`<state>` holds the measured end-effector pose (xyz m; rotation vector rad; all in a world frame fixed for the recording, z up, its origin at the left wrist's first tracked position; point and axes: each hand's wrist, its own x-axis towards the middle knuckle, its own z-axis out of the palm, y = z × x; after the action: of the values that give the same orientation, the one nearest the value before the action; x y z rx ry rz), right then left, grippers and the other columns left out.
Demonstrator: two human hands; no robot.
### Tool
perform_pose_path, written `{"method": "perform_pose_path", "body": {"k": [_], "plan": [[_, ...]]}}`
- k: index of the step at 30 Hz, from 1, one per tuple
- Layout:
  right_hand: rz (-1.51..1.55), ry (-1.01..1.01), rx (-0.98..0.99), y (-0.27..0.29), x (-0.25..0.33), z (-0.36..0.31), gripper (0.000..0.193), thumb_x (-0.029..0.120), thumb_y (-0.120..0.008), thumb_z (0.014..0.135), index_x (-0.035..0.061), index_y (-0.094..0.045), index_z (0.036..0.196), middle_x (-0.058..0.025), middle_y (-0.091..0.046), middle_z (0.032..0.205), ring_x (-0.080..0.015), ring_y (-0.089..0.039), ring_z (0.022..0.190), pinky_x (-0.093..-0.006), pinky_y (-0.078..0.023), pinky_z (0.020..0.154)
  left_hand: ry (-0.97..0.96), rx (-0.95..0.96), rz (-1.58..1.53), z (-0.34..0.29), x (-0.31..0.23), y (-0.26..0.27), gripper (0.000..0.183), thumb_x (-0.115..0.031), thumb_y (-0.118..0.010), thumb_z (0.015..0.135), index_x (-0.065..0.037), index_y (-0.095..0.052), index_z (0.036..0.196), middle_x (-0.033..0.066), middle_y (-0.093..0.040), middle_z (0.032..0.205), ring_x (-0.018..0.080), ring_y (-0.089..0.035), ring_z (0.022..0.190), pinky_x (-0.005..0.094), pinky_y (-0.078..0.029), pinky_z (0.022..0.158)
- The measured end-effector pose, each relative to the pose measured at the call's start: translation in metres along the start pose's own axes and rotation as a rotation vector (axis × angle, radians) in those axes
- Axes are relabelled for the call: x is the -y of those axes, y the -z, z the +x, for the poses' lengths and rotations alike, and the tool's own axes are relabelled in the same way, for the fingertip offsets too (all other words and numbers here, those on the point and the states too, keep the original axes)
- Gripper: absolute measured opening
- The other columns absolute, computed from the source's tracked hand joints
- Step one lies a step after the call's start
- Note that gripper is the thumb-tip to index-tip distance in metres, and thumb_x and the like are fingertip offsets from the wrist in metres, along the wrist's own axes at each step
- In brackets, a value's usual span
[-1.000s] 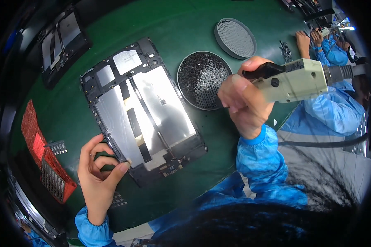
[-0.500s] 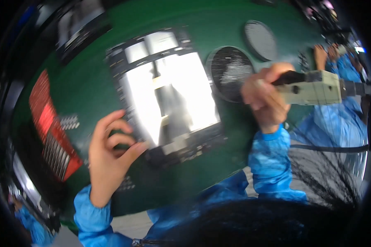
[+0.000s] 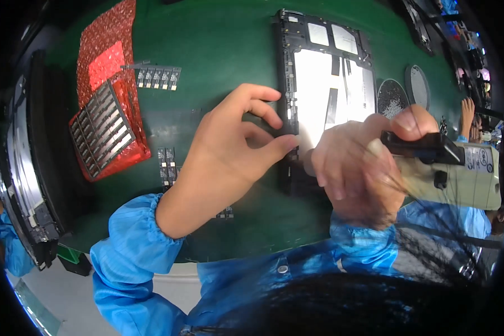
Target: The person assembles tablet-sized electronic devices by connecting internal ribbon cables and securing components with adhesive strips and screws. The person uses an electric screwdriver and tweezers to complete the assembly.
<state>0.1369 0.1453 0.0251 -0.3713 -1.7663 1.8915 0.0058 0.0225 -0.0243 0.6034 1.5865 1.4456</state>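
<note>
Green matting covers the worktop [image 3: 218, 50], and against the earlier views everything on it has swung round: the flat black-framed tablet chassis with its silvery inner plates [image 3: 325, 84], which lay slanted at the middle, now stands upright at about one o'clock, and the red plastic tray of small grey parts [image 3: 109, 131], formerly at the far left edge, now sits at nine o'clock, much nearer the centre. The left hand [image 3: 229, 151], earlier resting near the chassis's lower corner, now has thumb and forefinger pinched together at the chassis's left edge, on something too small to make out. The right hand [image 3: 358, 168], blurred, is closed round the black-and-cream electric screwdriver [image 3: 448, 162] at three o'clock, lower than before. Two round dark mesh dishes [image 3: 393, 96] lie just right of the chassis at two o'clock. Small strips of components [image 3: 154, 77] lie at eleven o'clock. Another person's blue sleeve [image 3: 470, 218] and hand [image 3: 466, 115] show along the right rim.
</note>
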Motion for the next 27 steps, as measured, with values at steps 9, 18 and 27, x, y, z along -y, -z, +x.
{"method": "perform_pose_path", "body": {"k": [9, 18, 27], "plan": [[-0.011, 0.106, 0.136, 0.0108, -0.0092, 0.0004, 0.026, 0.011, -0.049, 0.104, 0.023, -0.046, 0.127, -0.0025, -0.048, 0.063, -0.015, -0.042, 0.043, -0.0339, -0.046, 0.054, -0.014, 0.0, -0.035, 0.004, 0.0017, -0.0012, 0.052, 0.001, -0.076, 0.081, 0.003, -0.052, 0.126, 0.0059, -0.06, 0.103, 0.0136, -0.065, 0.084, 0.0253, -0.052, 0.072], [0.038, 0.063, 0.072, 0.0047, -0.0072, -0.0046, 0.026, 0.011, -0.052, 0.102, 0.0231, -0.045, 0.124, -0.0027, -0.049, 0.063, -0.0151, -0.044, 0.044, -0.0338, -0.046, 0.053, -0.017, -0.004, -0.013, 0.0022, 0.003, 0.0, 0.051, 0.001, -0.077, 0.08, 0.003, -0.053, 0.126, 0.0057, -0.06, 0.102, 0.0137, -0.066, 0.084, 0.0252, -0.052, 0.072], [-0.024, 0.055, 0.035, 0.0014, -0.012, -0.0031, 0.027, 0.01, -0.054, 0.1, 0.0219, -0.043, 0.12, -0.0024, -0.048, 0.064, -0.0148, -0.043, 0.044, -0.0338, -0.045, 0.051, -0.035, 0.001, 0.0, 0.002, 0.0032, 0.0017, 0.05, 0.001, -0.075, 0.081, 0.002, -0.053, 0.125, 0.0057, -0.06, 0.102, 0.0136, -0.067, 0.084, 0.0242, -0.052, 0.072]]}}
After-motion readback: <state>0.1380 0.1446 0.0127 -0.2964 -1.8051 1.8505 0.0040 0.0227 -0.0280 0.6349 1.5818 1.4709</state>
